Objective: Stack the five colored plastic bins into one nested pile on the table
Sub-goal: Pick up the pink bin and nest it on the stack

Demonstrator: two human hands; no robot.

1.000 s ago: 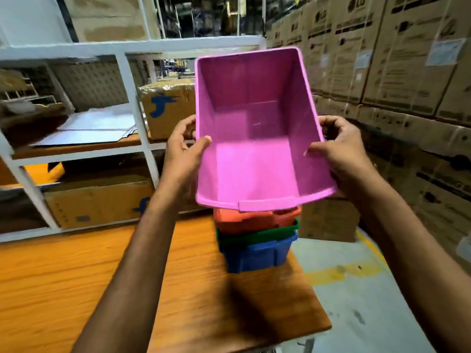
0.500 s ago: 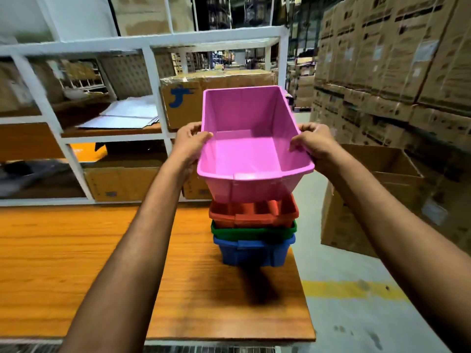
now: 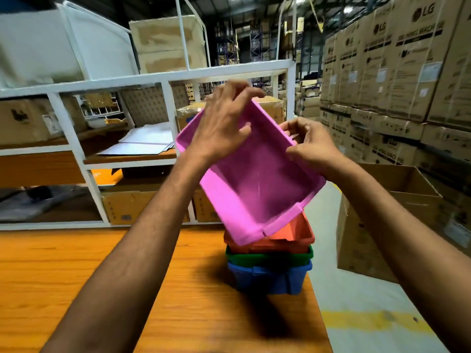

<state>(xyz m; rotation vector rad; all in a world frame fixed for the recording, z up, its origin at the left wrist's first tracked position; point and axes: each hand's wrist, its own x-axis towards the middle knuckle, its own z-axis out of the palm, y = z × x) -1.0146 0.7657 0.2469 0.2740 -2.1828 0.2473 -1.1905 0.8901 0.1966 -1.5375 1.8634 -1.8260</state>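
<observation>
**Pink bin held askew above the three-bin stack**

The pink bin (image 3: 257, 184) is in the air over the near right part of the wooden table (image 3: 76, 289), tipped so its open side faces up and toward the camera. It is turned at a slant: its long axis runs from far left to near right, and one corner points down and near, overlapping the top of the stack in this view. Whether that corner touches the bin below cannot be told.

The left hand (image 3: 224, 126) lies over the bin's far left rim, fingers (image 3: 251, 91) loosely spread and curled over the far edge, the thumb inside the bin. The fingers are blurred, so how firmly they clamp the rim is unclear. The right hand (image 3: 309, 145) is at the right rim, its fingers bent and pinching the edge, with the thumb on the inner side of the wall.

Below, three bins sit nested on the table near its right edge: an orange bin (image 3: 293, 236) on top, a green bin (image 3: 270, 258) under it, and a blue bin (image 3: 267, 278) at the bottom, resting on the wood. Their long sides run left to right, square to the table, unlike the pink one above.

Beyond the table stands a white shelf rack (image 3: 163, 79) with cardboard boxes and papers. An open cardboard box (image 3: 377, 225) stands on the floor to the right of the stack.
</observation>
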